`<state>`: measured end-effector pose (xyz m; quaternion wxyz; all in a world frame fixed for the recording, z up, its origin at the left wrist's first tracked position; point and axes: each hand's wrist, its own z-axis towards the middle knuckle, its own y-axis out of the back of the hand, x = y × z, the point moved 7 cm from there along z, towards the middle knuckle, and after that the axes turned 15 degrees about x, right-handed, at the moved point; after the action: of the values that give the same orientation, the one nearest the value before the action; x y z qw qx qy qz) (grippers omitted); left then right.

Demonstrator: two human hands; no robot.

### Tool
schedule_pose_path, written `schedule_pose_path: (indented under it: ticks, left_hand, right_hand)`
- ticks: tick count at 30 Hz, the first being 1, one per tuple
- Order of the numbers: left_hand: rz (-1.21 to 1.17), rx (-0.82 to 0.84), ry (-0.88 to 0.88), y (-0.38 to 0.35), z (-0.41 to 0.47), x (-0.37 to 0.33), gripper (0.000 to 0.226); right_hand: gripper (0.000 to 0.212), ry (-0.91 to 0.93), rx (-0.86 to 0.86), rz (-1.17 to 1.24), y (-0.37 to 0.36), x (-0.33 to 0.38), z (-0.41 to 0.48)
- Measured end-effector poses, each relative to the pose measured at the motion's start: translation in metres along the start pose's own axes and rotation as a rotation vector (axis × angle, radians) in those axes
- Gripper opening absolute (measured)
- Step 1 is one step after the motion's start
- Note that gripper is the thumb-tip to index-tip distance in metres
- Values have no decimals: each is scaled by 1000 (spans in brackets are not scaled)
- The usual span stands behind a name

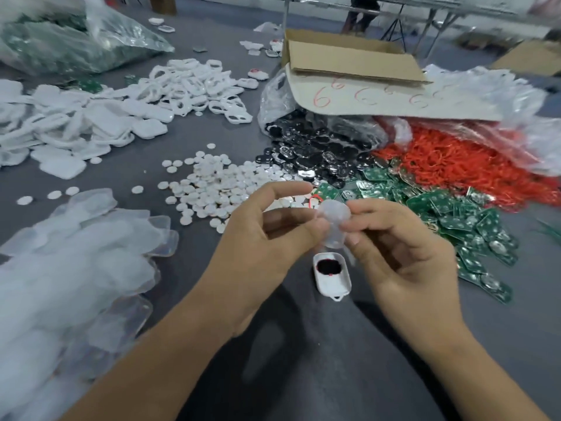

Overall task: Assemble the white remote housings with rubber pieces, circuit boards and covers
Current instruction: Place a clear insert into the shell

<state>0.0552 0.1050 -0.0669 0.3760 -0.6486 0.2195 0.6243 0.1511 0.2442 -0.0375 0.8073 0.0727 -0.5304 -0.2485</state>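
The left hand (261,238) and right hand (403,256) together pinch one soft translucent rubber piece (334,220) in curled fingers (379,208), above one glossy white oblong housing (334,282).

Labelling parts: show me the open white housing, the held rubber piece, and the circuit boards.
white housing (332,284): head view, lower white shell floor.
rubber piece (334,212): head view, upper lobe.
circuit boards (452,221): head view, pile's middle.

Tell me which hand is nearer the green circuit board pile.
Right. The right hand sits just beside the green circuit board pile; the left hand is farther left.
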Motion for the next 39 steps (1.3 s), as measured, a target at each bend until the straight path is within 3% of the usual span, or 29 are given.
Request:
schedule_pose_path:
  ticks: [3, 11, 16, 19, 22, 24, 26, 34, 39]
  left_hand:
    - [34, -22, -7, 3, 0, 1, 38]
    - [124, 174, 9, -16, 1, 6, 43]
    - [197, 95, -18, -14, 0, 4, 33]
    - [350, 74, -40, -13, -2, -1, 31]
    - [634, 108, -50, -12, -5, -4, 60]
    - [853, 207, 7, -16, -7, 0, 92]
    - [963, 296, 74, -19, -8, 8, 109]
    - [958, 306, 114, -17, -6, 12, 110]
    - [905, 280, 136, -13, -6, 12, 109]
  right_hand:
    - [26, -77, 9, 170, -1, -7, 0]
    - [30, -150, -7, 363, -1, -19, 0]
    - [27, -204, 32, 338, 1, -24, 1]
    - [14, -247, 18, 447, 3, -31, 1]
    - [8, -314, 67, 463, 7, -39, 1]
    - [10, -360, 120, 442, 12, -44, 0]
    - [12, -401, 173, 380, 13, -47, -1]
    - [13, -451, 369, 303, 3, -38, -1]
    - [10, -371, 430, 130, -4, -28, 1]
